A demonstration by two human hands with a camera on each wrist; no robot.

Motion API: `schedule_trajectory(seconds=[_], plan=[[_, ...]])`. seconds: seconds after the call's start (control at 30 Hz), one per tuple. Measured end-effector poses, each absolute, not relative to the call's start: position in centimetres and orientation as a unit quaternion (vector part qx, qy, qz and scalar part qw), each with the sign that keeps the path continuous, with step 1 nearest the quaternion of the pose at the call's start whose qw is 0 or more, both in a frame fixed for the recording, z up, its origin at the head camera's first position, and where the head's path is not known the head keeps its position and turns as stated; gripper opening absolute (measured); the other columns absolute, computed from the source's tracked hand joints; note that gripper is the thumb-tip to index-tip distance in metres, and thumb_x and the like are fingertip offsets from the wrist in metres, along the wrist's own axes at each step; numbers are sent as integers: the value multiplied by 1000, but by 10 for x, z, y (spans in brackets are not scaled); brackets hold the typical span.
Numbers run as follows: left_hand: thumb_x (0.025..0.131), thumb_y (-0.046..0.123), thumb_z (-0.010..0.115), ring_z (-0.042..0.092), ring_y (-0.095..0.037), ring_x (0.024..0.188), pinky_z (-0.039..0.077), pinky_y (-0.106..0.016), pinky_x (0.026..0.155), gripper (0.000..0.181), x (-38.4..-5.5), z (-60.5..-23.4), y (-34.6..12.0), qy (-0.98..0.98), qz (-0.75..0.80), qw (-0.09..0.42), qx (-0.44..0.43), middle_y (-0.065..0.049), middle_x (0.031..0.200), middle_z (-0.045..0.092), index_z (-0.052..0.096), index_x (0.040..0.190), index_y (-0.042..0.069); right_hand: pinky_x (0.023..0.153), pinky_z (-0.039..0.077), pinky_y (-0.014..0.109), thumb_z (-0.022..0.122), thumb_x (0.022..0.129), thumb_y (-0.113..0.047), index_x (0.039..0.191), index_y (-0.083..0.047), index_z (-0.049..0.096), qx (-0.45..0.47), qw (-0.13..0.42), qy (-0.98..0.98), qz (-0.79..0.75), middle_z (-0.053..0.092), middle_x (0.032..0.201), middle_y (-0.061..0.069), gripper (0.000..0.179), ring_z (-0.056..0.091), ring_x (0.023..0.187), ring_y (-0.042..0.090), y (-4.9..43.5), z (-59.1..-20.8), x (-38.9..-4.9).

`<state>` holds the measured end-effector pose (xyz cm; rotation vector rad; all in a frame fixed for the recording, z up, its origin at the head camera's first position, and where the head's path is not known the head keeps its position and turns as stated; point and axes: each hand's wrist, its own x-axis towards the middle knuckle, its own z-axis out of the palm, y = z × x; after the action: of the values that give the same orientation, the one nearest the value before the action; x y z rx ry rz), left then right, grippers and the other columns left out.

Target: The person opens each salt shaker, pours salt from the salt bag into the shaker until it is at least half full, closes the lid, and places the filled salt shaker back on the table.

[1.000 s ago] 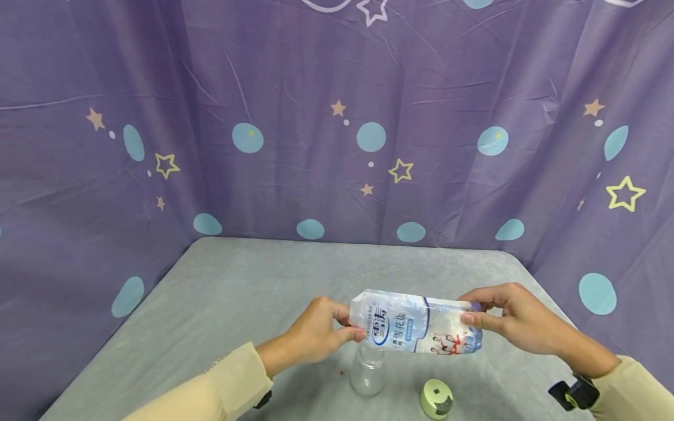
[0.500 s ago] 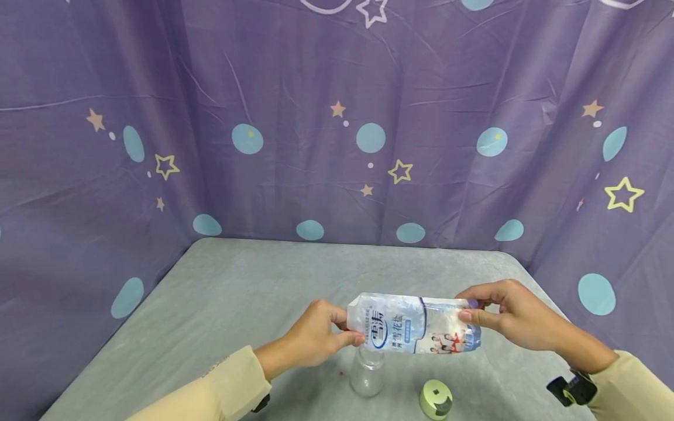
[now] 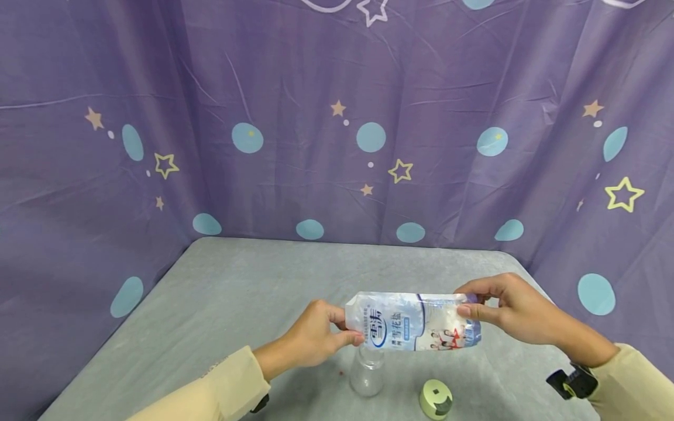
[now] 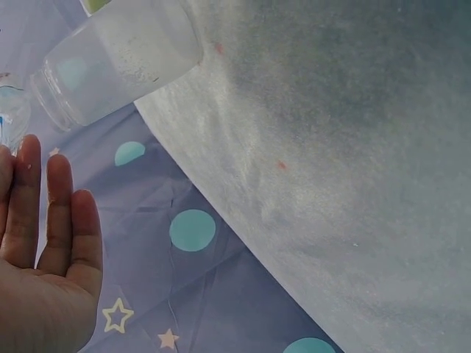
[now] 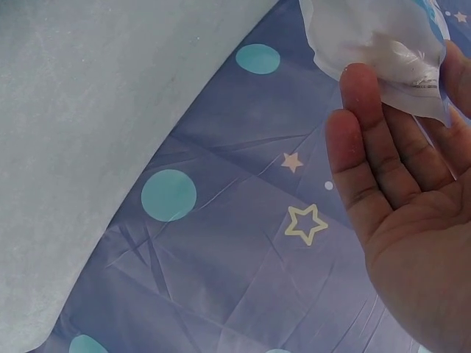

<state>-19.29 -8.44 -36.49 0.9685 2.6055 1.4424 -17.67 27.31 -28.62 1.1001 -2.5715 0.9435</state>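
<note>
A printed blue-and-white bag of salt (image 3: 402, 321) lies sideways in the air between both hands, over a clear bottle (image 3: 367, 377) standing on the table. My left hand (image 3: 316, 334) pinches the bag's left end between thumb and fingers, right above the bottle's mouth. At the other end, my right hand (image 3: 518, 310) grips the bag's corner, slightly higher. White contents show through the right end in the right wrist view, where the bag (image 5: 368, 37) sags. The bottle (image 4: 125, 66) has white grains inside. Its mouth is hidden from the head view by the bag.
A pale green round lid (image 3: 436, 399) lies on the grey table (image 3: 253, 280), right of the bottle. A tiny red speck (image 3: 341, 373) marks the cloth left of the bottle. Purple curtain (image 3: 305, 140) with stars and dots hangs behind and at the sides.
My right hand has risen a little, lifting the right end of the salt bag. The bag has shifted slightly left. The bottle and lid stay put.
</note>
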Motion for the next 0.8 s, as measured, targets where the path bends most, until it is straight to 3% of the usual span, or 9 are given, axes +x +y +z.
schedule_trajectory(seconds=[0.8], plan=[[84, 16, 86, 62, -2, 74, 50, -23, 65, 8, -193, -376, -88, 824, 473, 3, 312, 11, 80, 76, 82, 89, 11, 58, 47, 23, 77, 92, -9, 102, -24, 77, 385, 86, -865, 309, 69, 80, -17, 18, 60, 68, 3, 266, -279, -179]])
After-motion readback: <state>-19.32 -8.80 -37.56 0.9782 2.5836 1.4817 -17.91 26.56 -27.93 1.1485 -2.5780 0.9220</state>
